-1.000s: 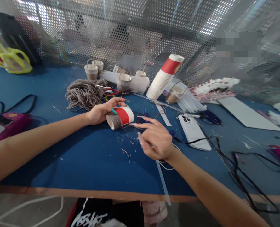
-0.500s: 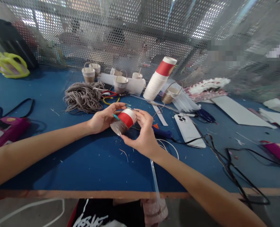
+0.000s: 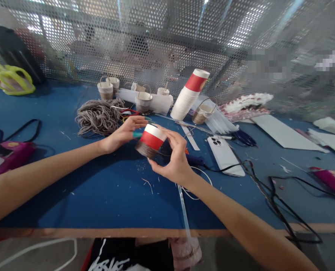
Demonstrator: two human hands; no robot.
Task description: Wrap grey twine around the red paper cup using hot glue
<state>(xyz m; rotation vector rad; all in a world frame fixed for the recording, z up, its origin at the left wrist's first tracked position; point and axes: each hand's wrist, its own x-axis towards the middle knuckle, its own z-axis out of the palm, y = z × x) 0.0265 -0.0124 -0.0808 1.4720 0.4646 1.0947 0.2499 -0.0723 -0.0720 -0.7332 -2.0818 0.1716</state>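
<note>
A red-and-white paper cup [image 3: 151, 140] with grey cord wound round its lower part is held tilted above the blue table [image 3: 99, 188]. My left hand [image 3: 122, 134] grips it from the left, fingers curled on its side. From the right, my right hand [image 3: 174, 158] closes round the same cup, thumb under the wound base and fingers over the rim. A loose pile of grey cord [image 3: 98, 116] lies just behind my left hand.
Behind stand a leaning stack of paper cups [image 3: 188, 96], several small cord-wrapped cup baskets [image 3: 105, 89], scissors [image 3: 129, 113], a white phone [image 3: 225, 150], black cables [image 3: 271, 188], pink glue guns [image 3: 10, 156] at both sides and a perforated metal screen [image 3: 156, 41].
My right hand came from the table surface to the cup and took hold of it. Both hands have lifted the cup off the table and turned it more upright.
</note>
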